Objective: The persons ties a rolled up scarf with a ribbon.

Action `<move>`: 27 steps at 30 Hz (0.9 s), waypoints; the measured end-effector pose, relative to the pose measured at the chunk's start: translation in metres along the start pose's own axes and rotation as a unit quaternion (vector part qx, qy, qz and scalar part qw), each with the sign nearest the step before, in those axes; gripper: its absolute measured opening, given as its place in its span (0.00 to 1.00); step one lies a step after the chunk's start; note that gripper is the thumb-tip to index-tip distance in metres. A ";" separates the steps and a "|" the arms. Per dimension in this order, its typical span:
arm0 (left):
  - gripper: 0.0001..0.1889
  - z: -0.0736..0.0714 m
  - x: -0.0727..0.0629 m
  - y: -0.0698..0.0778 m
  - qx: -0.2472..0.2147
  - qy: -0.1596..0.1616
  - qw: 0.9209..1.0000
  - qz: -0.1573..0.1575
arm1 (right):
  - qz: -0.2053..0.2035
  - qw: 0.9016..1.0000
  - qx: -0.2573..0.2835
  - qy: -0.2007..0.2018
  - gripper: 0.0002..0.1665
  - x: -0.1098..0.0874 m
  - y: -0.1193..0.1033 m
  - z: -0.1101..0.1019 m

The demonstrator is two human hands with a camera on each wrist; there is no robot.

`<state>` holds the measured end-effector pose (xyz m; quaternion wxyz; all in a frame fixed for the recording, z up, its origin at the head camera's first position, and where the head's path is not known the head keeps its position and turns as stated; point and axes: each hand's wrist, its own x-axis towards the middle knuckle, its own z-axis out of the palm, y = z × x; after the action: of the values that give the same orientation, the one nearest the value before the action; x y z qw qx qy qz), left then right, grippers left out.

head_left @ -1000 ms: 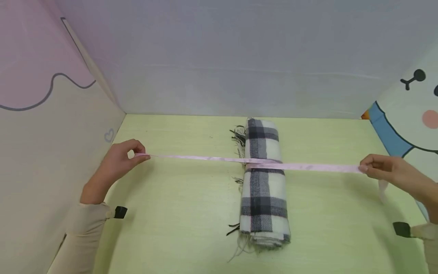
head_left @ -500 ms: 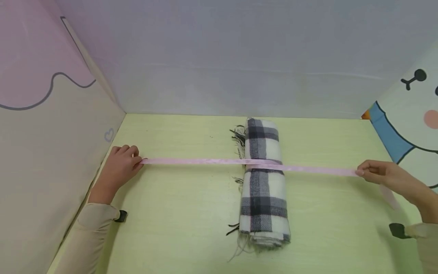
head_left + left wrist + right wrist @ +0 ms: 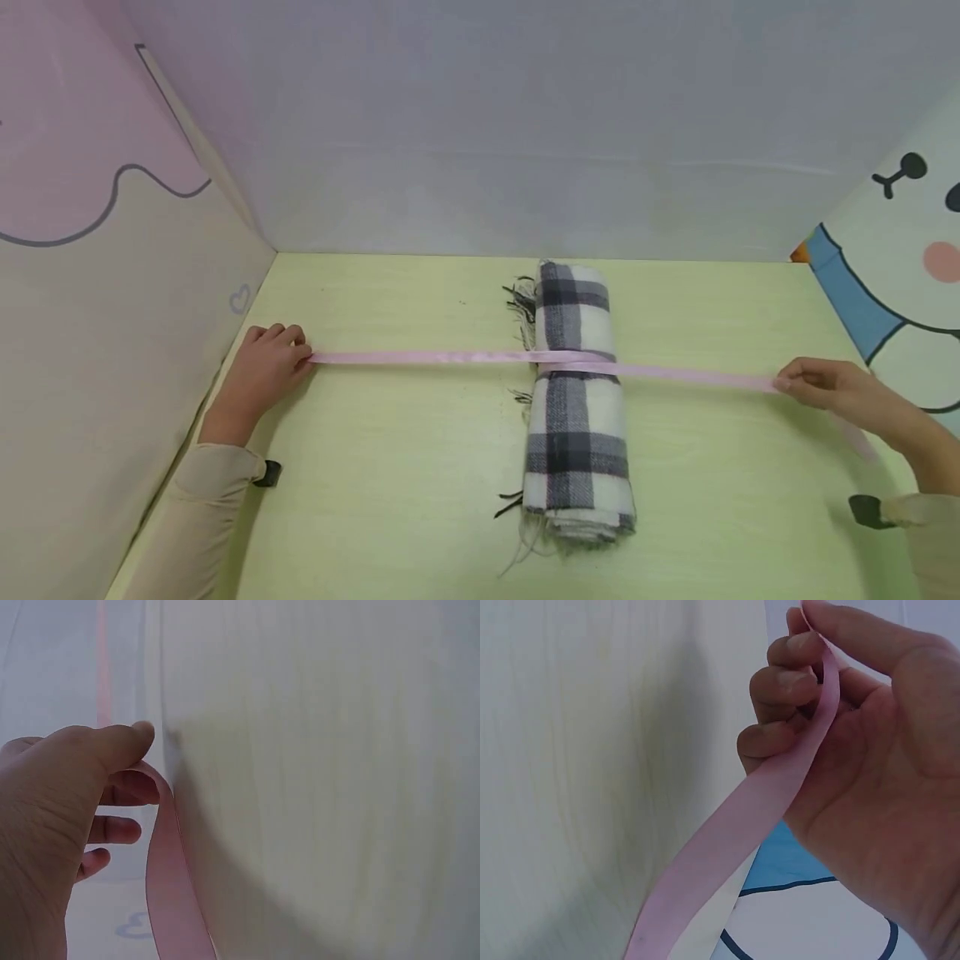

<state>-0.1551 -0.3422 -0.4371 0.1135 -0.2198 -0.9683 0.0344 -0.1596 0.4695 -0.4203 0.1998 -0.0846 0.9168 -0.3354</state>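
Note:
A rolled scarf [image 3: 577, 442] in black, grey and white check, fringed along its left side, lies lengthwise on the table. Across its middle a pink ribbon [image 3: 420, 357] crosses over itself and stretches out to both sides. At the left, my left hand [image 3: 262, 375] pinches one length between thumb and finger. My right hand [image 3: 843, 392] pinches the other length at the right, its tail hanging below the palm. In the right wrist view the ribbon [image 3: 712, 840] runs down past curled fingers. The ribbon's underside beneath the scarf is hidden.
The pale yellow-green table [image 3: 390, 467] meets a grey back wall [image 3: 480, 167]. A printed side wall [image 3: 90, 333] stands close by my left arm. At the right is a panel with a cartoon animal [image 3: 922, 250].
My left hand has turned over and come slightly down and right, so its ribbon length shows flat and wide. My right hand has shifted slightly down and left. The scarf stays put.

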 end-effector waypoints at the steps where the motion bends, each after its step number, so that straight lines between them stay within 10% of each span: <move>1: 0.06 0.000 0.000 0.000 -0.003 -0.006 1.000 -0.003 | -0.006 1.000 0.000 0.002 0.10 0.001 -0.001 0.001; 16: 0.09 -0.021 -0.007 0.013 -0.060 -0.155 0.979 -0.120 | -0.042 0.998 -0.042 0.012 0.07 0.004 -0.011 0.019; 22: 0.12 -0.035 -0.005 0.033 -0.165 -0.093 0.971 -0.145 | -0.049 0.998 -0.032 0.037 0.08 -0.003 -0.020 0.028; 27: 0.11 -0.043 0.004 0.059 -0.302 -0.035 0.938 -0.169 | -0.058 0.997 0.029 0.049 0.11 -0.011 -0.035 0.042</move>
<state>-0.1242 -0.2862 -0.4013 0.0119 -0.0759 -0.9593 -0.2717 -0.1318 0.4220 -0.4235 0.1372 -0.1150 0.9089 -0.3767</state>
